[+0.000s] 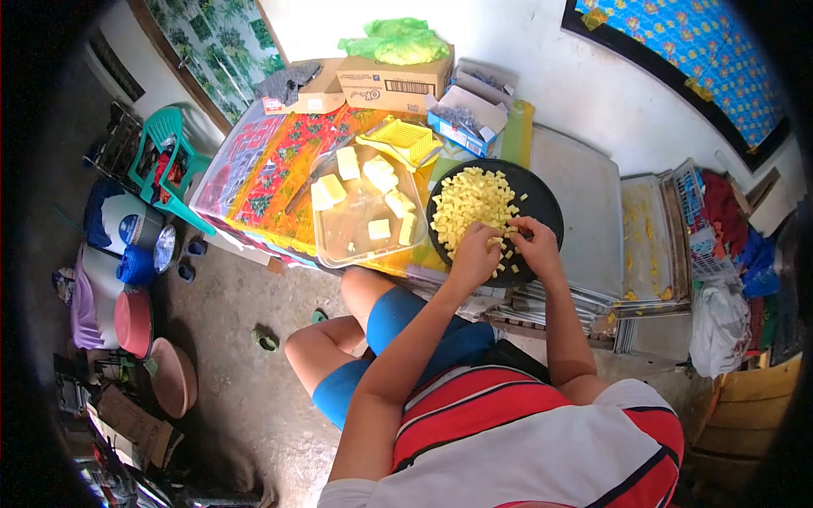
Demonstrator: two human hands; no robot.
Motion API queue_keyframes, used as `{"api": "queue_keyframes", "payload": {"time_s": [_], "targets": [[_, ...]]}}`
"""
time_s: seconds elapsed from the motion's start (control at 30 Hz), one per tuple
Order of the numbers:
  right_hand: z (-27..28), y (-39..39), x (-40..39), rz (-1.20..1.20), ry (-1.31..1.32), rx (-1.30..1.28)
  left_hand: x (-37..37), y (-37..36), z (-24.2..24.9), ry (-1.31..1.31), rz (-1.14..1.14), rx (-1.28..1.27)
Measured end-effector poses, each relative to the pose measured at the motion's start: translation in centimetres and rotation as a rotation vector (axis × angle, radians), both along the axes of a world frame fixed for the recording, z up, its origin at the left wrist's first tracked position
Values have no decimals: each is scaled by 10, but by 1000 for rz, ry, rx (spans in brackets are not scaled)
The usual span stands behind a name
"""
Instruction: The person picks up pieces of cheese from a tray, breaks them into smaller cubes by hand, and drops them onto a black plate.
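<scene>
- Yellow cubes [471, 200] lie heaped on black tray [544, 188], just beyond left hand [478, 254], the nearer.
- Right hand [537, 247] sits just beside.
- Both: fingers bent, can't tell if gripping.

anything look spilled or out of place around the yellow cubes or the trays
The small pale-yellow cubes look contained on the round black tray. The odd spot is the flat grey rectangular tray at the picture's right: yellow patches mark its surface, like leftover residue, though I can't tell of what.
</scene>
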State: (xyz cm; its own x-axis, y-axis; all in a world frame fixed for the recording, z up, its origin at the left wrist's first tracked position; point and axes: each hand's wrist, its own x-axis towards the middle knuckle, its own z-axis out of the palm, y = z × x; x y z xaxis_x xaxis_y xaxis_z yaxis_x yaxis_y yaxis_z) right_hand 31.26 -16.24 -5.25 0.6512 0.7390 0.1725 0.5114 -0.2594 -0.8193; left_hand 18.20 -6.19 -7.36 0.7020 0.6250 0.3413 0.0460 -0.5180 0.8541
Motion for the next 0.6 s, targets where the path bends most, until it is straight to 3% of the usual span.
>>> {"api": "queue_keyframes", "payload": {"time_s": [0.17, 0.27, 0.37, 0.5, 0.6], "targets": [[5, 5, -6, -19, -67, -23, -6, -1, 10, -8, 13, -11], [6, 7, -5, -33, -66, -46, -15, 3, 23, -35, 34, -155], [9, 8, -7, -47, -29, -33, -26, 14, 11, -128, 103, -195], [13, 9, -10, -76, -88, -62, -58, 28, -6, -295, 183, -515], [16, 17, -18, -68, -149, 13, -90, 49, -9, -256, 327, -433]]}}
